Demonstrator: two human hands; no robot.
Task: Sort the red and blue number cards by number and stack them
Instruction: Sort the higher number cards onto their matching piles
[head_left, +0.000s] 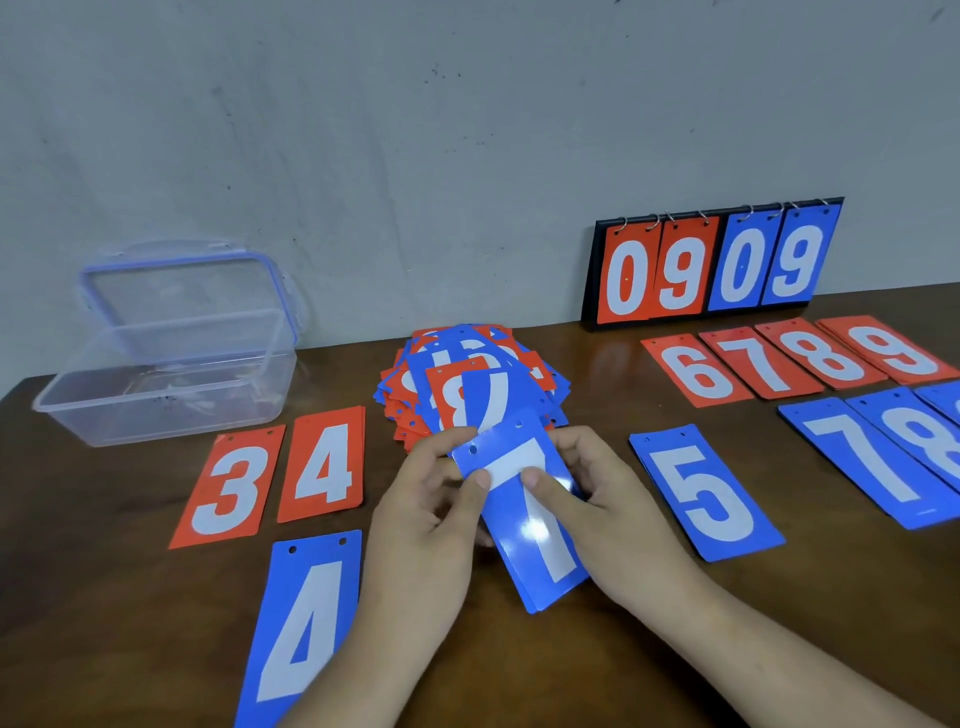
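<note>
A blue card numbered 7 (530, 540) is held above the table's middle by both hands. My left hand (431, 499) pinches its left edge with the thumb on top. My right hand (597, 483) pinches its right edge likewise. Behind them lies a mixed pile of red and blue cards (467, 379). Sorted cards lie around: red 3 (228, 488), red 4 (324, 462), blue 4 (306, 618), blue 5 (706, 493), red 6 (693, 371), red 7 (761, 364), red 8 (821, 353), red 9 (888, 348), blue 7 (872, 457), blue 8 (924, 436).
An open clear plastic box (171, 384) with a blue-rimmed lid stands at the back left. A black scoreboard stand (711, 260) showing 0 9 0 9 leans against the wall at the back right. The wooden table (571, 675) has bare room near the front.
</note>
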